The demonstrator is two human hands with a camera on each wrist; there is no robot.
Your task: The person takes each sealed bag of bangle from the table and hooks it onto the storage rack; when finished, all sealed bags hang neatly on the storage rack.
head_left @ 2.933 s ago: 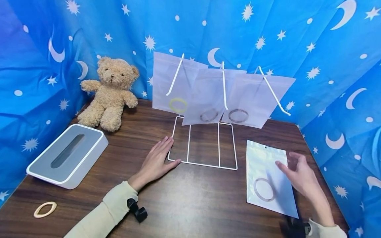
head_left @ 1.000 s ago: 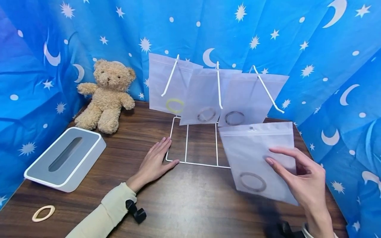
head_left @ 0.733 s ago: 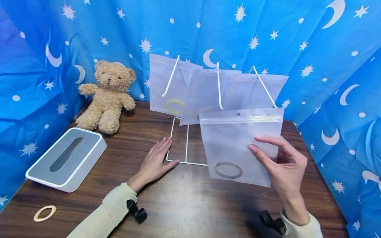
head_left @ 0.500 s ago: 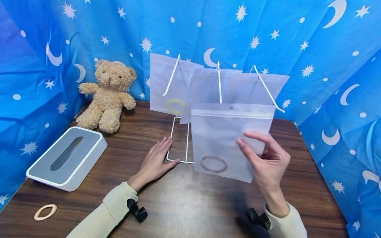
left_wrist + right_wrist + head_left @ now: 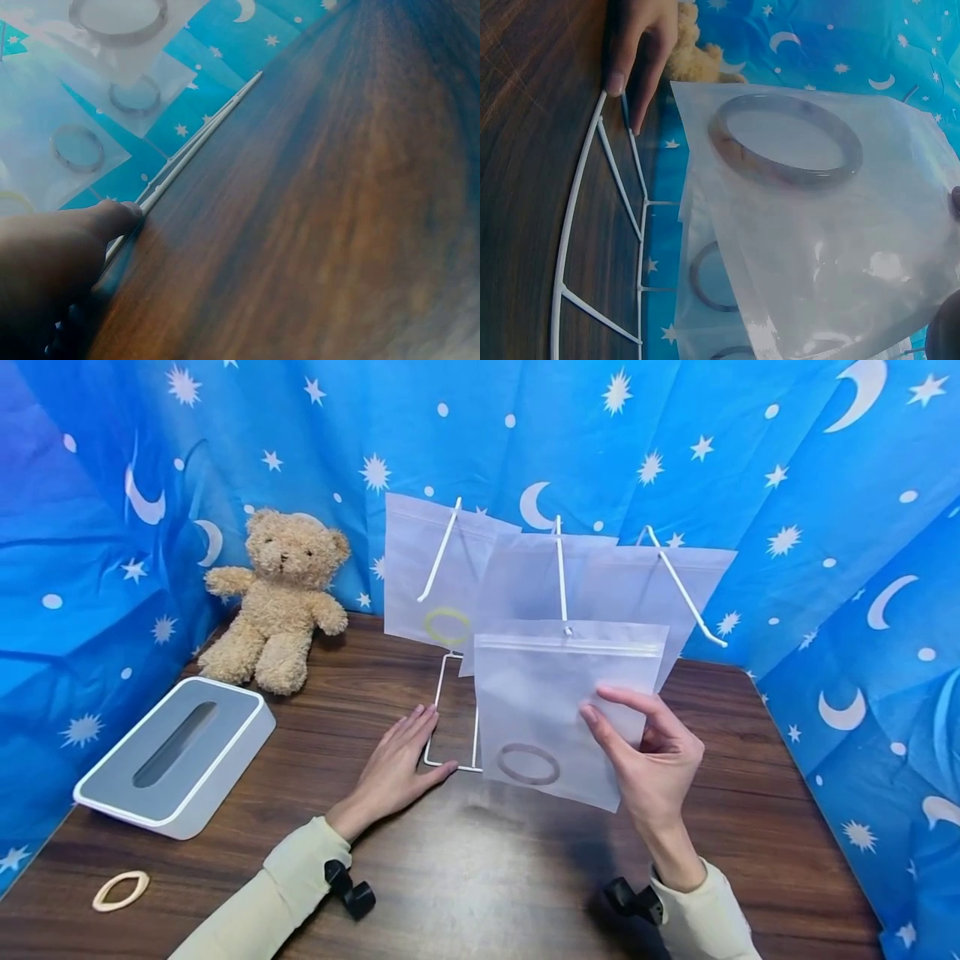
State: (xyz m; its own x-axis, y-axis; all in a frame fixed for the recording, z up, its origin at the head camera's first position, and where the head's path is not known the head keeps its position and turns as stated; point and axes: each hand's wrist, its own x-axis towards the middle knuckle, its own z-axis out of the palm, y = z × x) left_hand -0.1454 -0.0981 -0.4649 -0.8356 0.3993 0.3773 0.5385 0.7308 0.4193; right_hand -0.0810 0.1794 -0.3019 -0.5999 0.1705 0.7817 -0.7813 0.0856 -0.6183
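My right hand (image 5: 660, 764) pinches a translucent white zip bag (image 5: 555, 710) by its right side, between thumb and index finger. A greyish-brown bangle (image 5: 832, 177) lies at the bottom of that bag. The bag's punched hole is right at the tip of the middle hook (image 5: 561, 568) of a white wire display rack (image 5: 461, 768). Behind it, similar bags hang on the rack: a left bag (image 5: 420, 552) with a yellow ring, a middle bag (image 5: 517, 585) and a right bag (image 5: 690, 577). My left hand (image 5: 390, 764) rests flat, fingers spread, at the rack base's left corner.
A tissue box (image 5: 232, 760) with a grey top stands on the left of the wooden table (image 5: 450, 893), below a seated teddy bear (image 5: 281, 602). A pale oval ring (image 5: 102, 902) lies at the front left. A blue star-patterned curtain (image 5: 712, 410) surrounds the table.
My right hand has picked the bag up from the right of the table and carried it left and up to the middle hook. The left hand has stayed on the rack base.
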